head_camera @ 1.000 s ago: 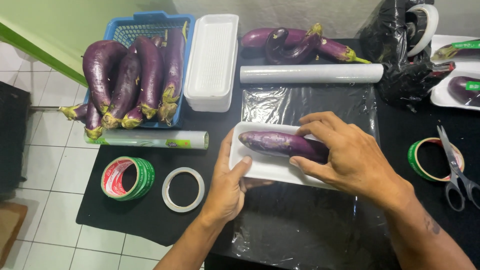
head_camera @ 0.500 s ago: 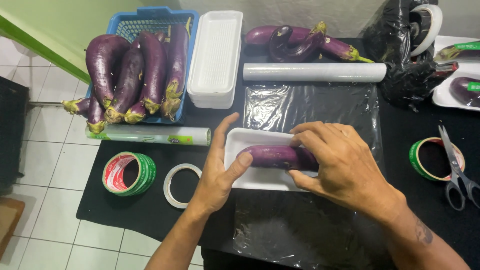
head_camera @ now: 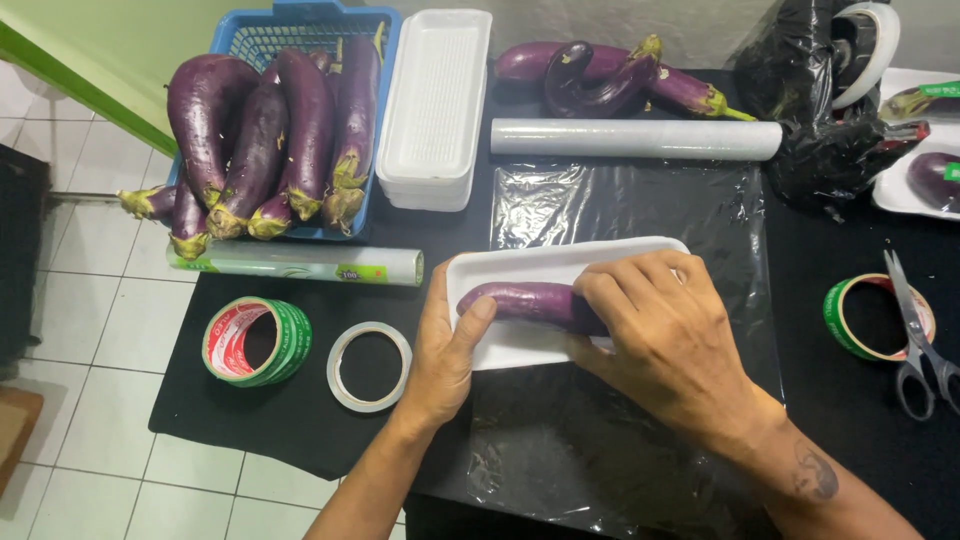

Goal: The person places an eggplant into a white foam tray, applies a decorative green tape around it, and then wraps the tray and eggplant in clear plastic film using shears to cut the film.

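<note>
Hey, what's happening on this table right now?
A person is settling a purple eggplant into a white foam tray that sits on a sheet of clear wrap. The right hand covers the eggplant's far end; the left hand steadies the tray's near edge, thumb on the eggplant. More eggplants wait in a blue basket.
</note>
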